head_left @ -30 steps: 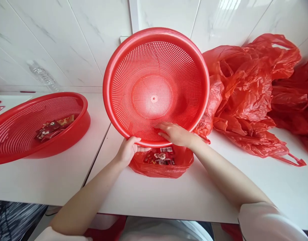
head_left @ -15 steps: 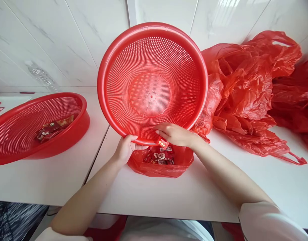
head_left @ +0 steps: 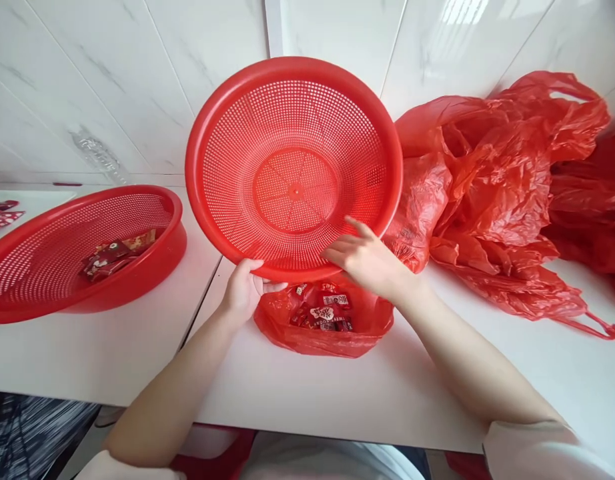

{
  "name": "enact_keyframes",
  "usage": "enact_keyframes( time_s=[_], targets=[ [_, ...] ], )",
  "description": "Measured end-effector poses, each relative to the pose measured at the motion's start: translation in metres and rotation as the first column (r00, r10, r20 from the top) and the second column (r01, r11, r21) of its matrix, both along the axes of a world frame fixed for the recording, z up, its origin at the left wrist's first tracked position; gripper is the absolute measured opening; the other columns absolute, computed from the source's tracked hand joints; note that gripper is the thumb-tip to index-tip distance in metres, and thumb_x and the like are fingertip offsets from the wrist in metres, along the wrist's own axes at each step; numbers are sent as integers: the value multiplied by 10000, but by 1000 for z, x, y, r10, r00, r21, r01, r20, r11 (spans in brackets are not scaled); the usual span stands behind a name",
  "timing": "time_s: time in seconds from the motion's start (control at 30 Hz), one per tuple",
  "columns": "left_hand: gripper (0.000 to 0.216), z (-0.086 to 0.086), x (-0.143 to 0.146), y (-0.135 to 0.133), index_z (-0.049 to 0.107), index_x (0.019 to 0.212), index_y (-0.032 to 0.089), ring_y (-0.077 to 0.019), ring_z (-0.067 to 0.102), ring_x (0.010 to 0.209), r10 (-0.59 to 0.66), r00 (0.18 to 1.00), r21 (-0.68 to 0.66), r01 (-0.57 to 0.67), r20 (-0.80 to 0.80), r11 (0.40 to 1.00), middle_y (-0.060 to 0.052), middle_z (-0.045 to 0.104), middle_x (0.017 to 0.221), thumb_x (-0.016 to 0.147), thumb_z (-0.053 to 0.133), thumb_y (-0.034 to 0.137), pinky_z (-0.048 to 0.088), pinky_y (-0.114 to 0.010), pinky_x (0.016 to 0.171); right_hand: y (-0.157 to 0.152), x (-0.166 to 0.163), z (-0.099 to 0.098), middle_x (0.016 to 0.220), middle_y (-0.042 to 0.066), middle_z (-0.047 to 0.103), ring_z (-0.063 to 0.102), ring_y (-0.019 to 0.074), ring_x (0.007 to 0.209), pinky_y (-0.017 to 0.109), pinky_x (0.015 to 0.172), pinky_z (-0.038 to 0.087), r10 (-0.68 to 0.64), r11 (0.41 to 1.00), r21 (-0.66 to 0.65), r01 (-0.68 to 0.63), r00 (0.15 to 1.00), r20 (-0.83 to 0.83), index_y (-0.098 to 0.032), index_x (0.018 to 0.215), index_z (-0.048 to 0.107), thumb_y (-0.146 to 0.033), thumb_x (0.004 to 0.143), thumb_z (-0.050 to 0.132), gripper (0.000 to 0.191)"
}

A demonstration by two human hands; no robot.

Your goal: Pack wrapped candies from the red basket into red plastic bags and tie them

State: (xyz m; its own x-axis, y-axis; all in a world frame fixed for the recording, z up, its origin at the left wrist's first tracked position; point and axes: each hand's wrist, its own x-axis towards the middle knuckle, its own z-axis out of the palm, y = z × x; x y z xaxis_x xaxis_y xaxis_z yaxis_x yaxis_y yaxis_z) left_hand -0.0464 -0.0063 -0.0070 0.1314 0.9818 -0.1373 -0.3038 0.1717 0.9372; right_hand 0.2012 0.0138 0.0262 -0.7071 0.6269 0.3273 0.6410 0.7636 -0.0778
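The small red packet (head_left: 330, 287) from my right hand (head_left: 366, 263) now lies in the bag (head_left: 320, 342); my forefinger (head_left: 360, 226) now sticks out, and the basket (head_left: 293, 68) has shifted left.

Worn: whitish top, torso front (head_left: 327, 461) pale and plain, fine detail blurred. Left sleeve (head_left: 130, 469): short, whitish, ends near elbow. Right sleeve (head_left: 535, 450): likewise short, off-white, loose, hem wide around the arm. Left hand (head_left: 241, 293), right hand (head_left: 366, 265), both forearms: bare.
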Motion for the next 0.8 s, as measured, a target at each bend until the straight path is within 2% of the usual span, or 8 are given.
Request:
enact_keyframes(
  time_s=[0.1, 0.17, 0.27, 0.33, 0.37, 0.47, 0.63, 0.8],
  targets=[
    [577, 13, -15, 3, 609, 1159, 134, -349, 681, 946, 12, 980, 70, 2, -199, 998, -171, 687, 1053, 856, 403, 579, 571, -451, 755, 0, 4, 7, 797, 6, 648, 579, 174, 877, 553, 1180, 153, -164, 948, 266, 174, 985, -61, -254, 912, 675, -88, 973, 323, 394],
    [646, 23, -29, 5, 579, 1234, 182, -360, 666, 991, 180, 859, 232, -74, -479, 970, -169, 625, 1225, 860, 359, 661, 537, -495, 840, 2, 11, 13, 839, 4, 652, 569, 180, 909, 573, 1188, 125, -225, 889, 382, 251, 968, -113, -261, 947, 668, -128, 989, 336, 361],
    [672, 35, -54, 7, 429, 1404, 259, -431, 569, 1149, 558, 290, 511, -227, -777, 829, -154, 357, 1517, 828, 531, 591, 415, -610, 977, 5, 27, 21, 950, 30, 661, 567, 213, 997, 602, 1156, 195, -270, 826, 454, 335, 941, -203, -259, 1005, 656, -198, 997, 376, 286],
    [828, 38, -72, 10, 290, 1484, 221, -513, 488, 1206, 544, -57, 531, -325, -837, 783, -222, 169, 1578, 790, 612, 537, 370, -682, 960, 5, 37, 26, 1037, 60, 652, 547, 246, 1094, 545, 1070, 369, -273, 821, 432, 374, 921, -279, -256, 1050, 643, -237, 995, 397, 253],
    [864, 37, -80, 12, 256, 1494, 181, -542, 478, 1198, 478, -145, 495, -382, -866, 781, -271, 147, 1565, 788, 617, 523, 378, -698, 925, 5, 41, 29, 1062, 75, 644, 534, 258, 1129, 499, 1002, 443, -268, 827, 410, 386, 910, -316, -257, 1070, 637, -251, 992, 406, 244],
    [782, 34, -100, 19, 332, 1428, 85, -534, 543, 1107, 357, -206, 412, -469, -911, 781, -342, 310, 1435, 808, 605, 476, 441, -649, 856, 4, 48, 33, 1056, 99, 635, 536, 273, 1114, 423, 869, 516, -240, 838, 379, 392, 890, -389, -258, 1094, 630, -262, 983, 416, 241],
    [652, 28, -113, 23, 436, 1296, 96, -432, 599, 1033, 437, -93, 426, -471, -895, 772, -271, 364, 1320, 773, 672, 404, 471, -552, 884, 5, 51, 35, 988, 96, 626, 560, 262, 961, 408, 802, 513, -241, 833, 372, 410, 874, -423, -266, 1090, 624, -254, 980, 396, 253],
    [529, 20, -108, 29, 516, 1132, 160, -378, 554, 1093, 526, -74, 511, -383, -847, 769, -187, 411, 1231, 699, 750, 355, 413, -571, 984, 2, 51, 35, 983, 92, 615, 555, 255, 945, 397, 810, 507, -227, 835, 370, 408, 867, -443, -271, 1091, 618, -255, 977, 391, 254]
  ],
)
